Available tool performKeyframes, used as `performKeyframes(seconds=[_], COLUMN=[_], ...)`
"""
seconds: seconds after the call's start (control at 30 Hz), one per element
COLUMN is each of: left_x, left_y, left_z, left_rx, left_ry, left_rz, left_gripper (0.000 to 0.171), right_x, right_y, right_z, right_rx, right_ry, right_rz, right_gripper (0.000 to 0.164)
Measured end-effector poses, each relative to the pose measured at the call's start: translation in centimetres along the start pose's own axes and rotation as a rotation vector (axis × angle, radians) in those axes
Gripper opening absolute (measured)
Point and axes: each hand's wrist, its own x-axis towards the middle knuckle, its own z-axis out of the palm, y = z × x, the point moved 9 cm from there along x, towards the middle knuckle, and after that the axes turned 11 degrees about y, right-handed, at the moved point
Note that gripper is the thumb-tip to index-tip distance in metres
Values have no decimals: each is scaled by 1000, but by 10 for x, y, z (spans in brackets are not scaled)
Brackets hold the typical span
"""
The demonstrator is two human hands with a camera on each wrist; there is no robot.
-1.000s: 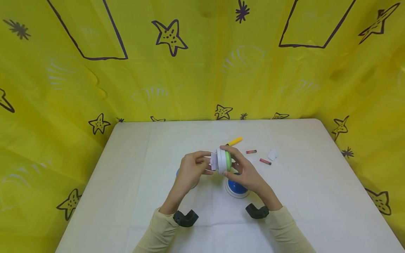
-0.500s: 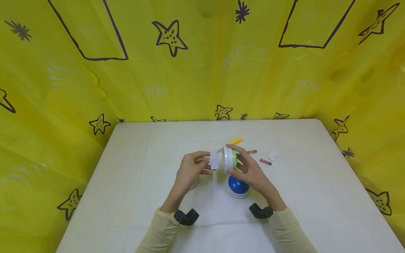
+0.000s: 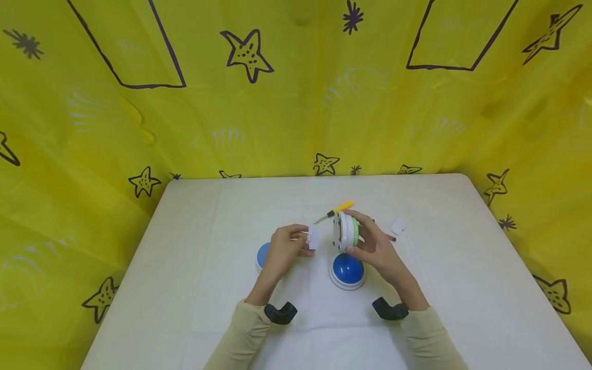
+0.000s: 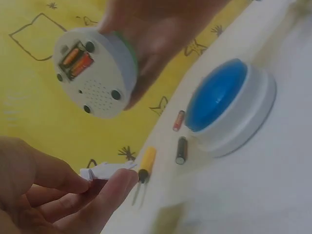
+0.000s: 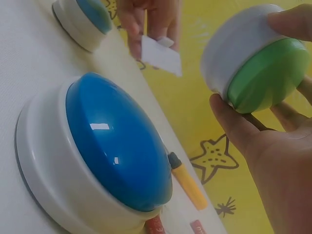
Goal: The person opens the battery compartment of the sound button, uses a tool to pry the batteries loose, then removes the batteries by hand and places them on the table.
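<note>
My left hand [image 3: 285, 247] pinches a small white battery cover [image 3: 313, 238] between thumb and fingers. Held by its sides in my right hand [image 3: 376, 245] is a push button [image 3: 346, 231] with a white base and a green dome. It is tipped sideways, its underside facing the left hand. In the left wrist view that underside shows an uncovered battery compartment [image 4: 76, 62] with batteries inside, a speaker grille and dark round feet. Cover and button are apart. The right wrist view shows the green dome [image 5: 270, 75] and the cover's flat face [image 5: 161, 56].
A blue push button [image 3: 348, 268] stands on the white table below the right hand. Another blue one [image 3: 262, 254] is partly behind the left hand. Farther back lie a yellow-handled screwdriver [image 3: 342, 207], loose batteries [image 4: 181, 150] and a small white piece [image 3: 398, 226].
My right hand has moved right with the green push button, away from the battery cover, and its underside has turned more toward the head camera. The left hand has shifted slightly right.
</note>
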Motion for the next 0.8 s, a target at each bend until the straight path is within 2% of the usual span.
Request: performKeyframes(seconds=[0.33, 0.47, 0.57, 0.8], left_x=[2, 3, 4, 3], left_y=[-12, -15, -17, -12], left_z=[15, 20, 22, 27], left_rx=[169, 233, 295, 482], left_ry=[-6, -3, 3, 40], left_rz=[38, 52, 61, 144], left_gripper=[33, 37, 34, 28], right_x=[-4, -5, -6, -9], right_y=[1, 4, 5, 7], right_z=[-2, -4, -4, -7], right_rx=[105, 133, 152, 222], right_ry=[-9, -1, 3, -1], right_rz=[-52, -53, -49, -20], right_gripper=[73, 72, 71, 70])
